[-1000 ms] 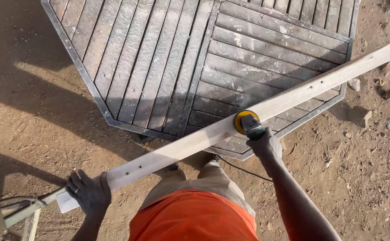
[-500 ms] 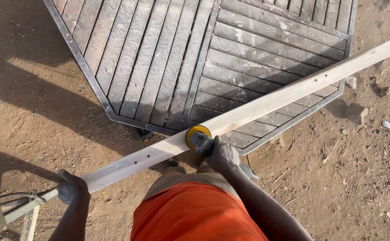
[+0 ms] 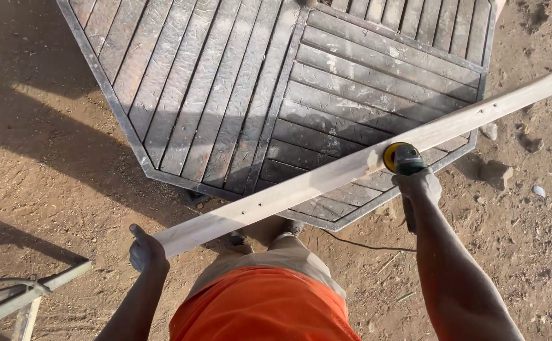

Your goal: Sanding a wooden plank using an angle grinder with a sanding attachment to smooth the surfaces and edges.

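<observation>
A long pale wooden plank [image 3: 326, 180] runs from lower left to upper right across the edge of a dark octagonal slatted tabletop [image 3: 244, 82]. My left hand [image 3: 146, 251] grips the plank's near end. My right hand [image 3: 418, 186] holds a small power sander [image 3: 401, 158] with a yellow disc, pressed against the plank's side about midway along. A thin cord [image 3: 358, 243] trails from the tool over the ground.
Bare brown dirt lies all around, with stones [image 3: 489, 172] and pebbles at the right. A light metal frame [image 3: 17, 297] stands at the lower left. My feet [image 3: 260, 237] are at the tabletop's near edge. Shadows cross the left side.
The sander slid left along the plank half a second ago, then back to the right. My left hand now sits nearer the plank's end, and the view has shifted.
</observation>
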